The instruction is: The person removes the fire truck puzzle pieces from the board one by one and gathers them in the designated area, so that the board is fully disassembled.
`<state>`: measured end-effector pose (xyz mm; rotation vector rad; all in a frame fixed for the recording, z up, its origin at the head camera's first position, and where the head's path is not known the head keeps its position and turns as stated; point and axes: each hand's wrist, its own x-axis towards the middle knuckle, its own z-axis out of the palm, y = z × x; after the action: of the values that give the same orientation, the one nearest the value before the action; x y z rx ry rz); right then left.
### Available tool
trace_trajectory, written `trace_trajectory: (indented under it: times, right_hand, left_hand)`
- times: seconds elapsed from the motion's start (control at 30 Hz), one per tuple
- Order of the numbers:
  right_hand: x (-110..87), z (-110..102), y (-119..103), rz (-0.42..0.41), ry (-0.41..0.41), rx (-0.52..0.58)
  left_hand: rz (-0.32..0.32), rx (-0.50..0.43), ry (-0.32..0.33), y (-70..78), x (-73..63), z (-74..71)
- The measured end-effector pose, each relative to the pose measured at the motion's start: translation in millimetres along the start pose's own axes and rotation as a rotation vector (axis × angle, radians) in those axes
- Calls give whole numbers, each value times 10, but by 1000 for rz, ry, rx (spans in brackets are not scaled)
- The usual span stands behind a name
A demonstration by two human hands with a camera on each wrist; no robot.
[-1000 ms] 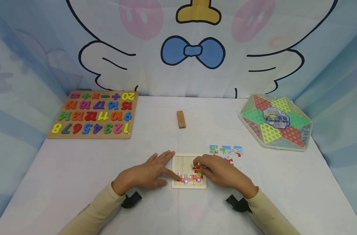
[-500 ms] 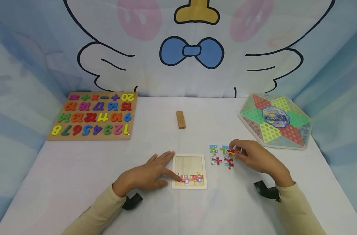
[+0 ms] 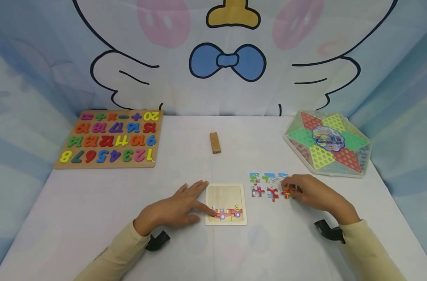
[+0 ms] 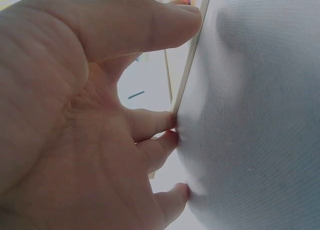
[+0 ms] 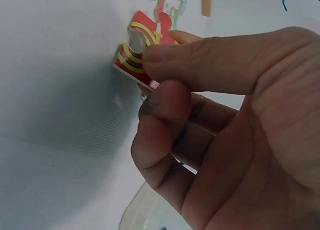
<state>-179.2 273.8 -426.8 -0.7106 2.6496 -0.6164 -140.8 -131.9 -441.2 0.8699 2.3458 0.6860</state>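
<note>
My left hand lies with fingers extended at the left side of a small wooden puzzle tray. Its index finger touches the tray's frame at the top left, and the thumb reaches to the joined red vehicle pieces along the bottom of the tray. Beyond the tray's right side, my right hand pinches a red puzzle piece with yellow stripes between thumb and fingers, low over the table. Loose puzzle pieces lie beside it, among them a red one and a green and blue one.
Behind the tray lies a small wooden block. A number board with coloured numerals occupies the back left. At the back right sits a hexagonal Chinese checkers box. A printed curtain hangs behind the table.
My right hand has carried the red puzzle piece from over the tray rightward to the right end of the loose pieces, then slightly nearer me. My left hand stays put.
</note>
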Motion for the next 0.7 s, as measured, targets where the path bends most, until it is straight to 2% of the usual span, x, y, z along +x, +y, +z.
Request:
trace_trajectory:
  times: [0.27, 0.7]
  right_hand:
    - [11, 82, -23, -45, 78, -98]
    - [15, 128, -35, -34, 93, -135]
  left_hand:
    - [8, 18, 1, -12, 9, 21]
    - [7, 20, 3, -9, 6, 2]
